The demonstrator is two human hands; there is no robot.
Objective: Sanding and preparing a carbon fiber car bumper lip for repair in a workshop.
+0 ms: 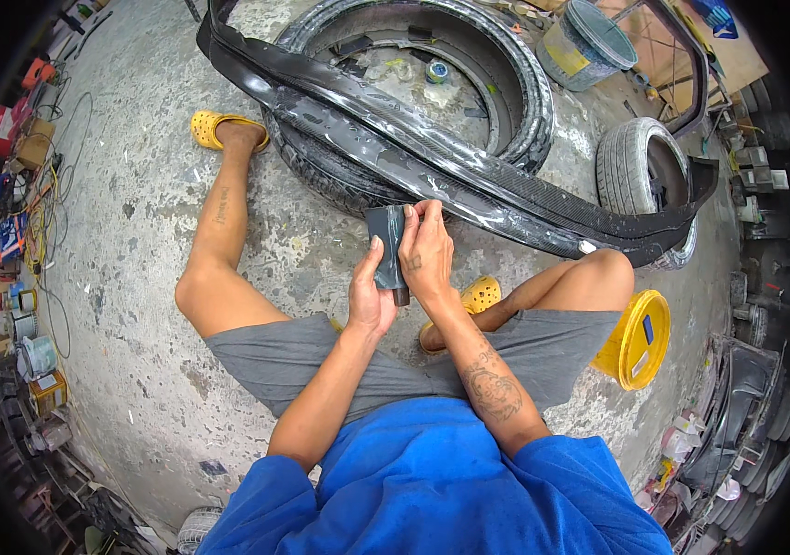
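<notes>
Between left hand (373,298) and right hand (426,260), both gripping it, the dark sheet (382,228) could, I judge, slip if either hold slackens.

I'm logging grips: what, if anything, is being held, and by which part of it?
A flat dark grey rectangular pad: the left hand grips its lower left side, the right hand its upper right edge.

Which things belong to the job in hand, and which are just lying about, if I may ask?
Likely in use: dark block, between left hand and right hand; black panel; large tyre underneath.

Apparently idle: yellow bucket; grey bucket; brown box.
</notes>
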